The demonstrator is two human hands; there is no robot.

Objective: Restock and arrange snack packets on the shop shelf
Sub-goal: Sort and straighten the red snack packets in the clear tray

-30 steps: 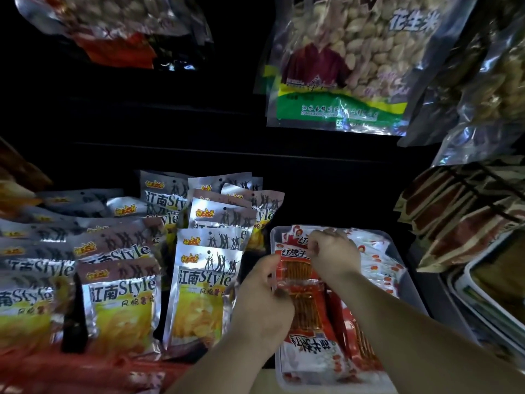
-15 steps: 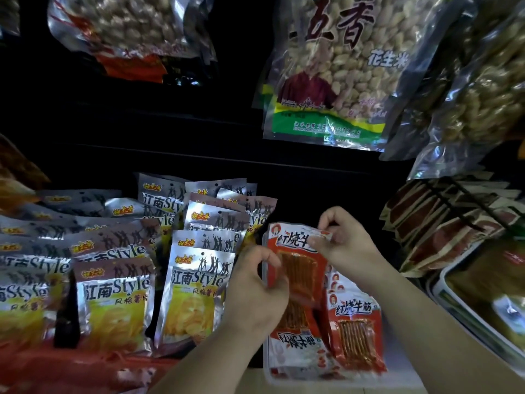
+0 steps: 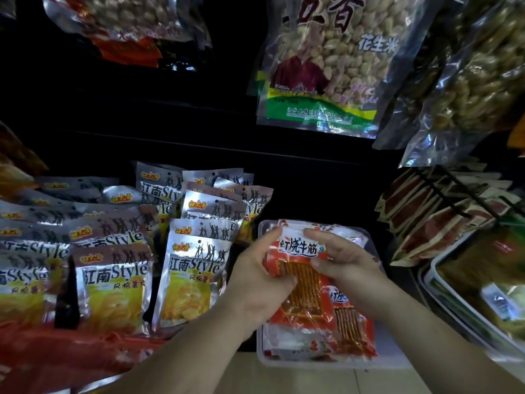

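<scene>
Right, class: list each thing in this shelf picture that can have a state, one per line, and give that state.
left hand, grips the red packet's left edge.
right hand, grips its upper right edge.
red packet, sealed, held over the tray.
clear tray, holds other red packets lying flat.
silver chip packets, sealed, standing in rows.
peanut bag, sealed, hanging above.

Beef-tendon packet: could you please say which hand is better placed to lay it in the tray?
Probably the right hand: it pinches the beef-tendon packet over the tray, while the left hand grips at the tray's left edge.
</scene>
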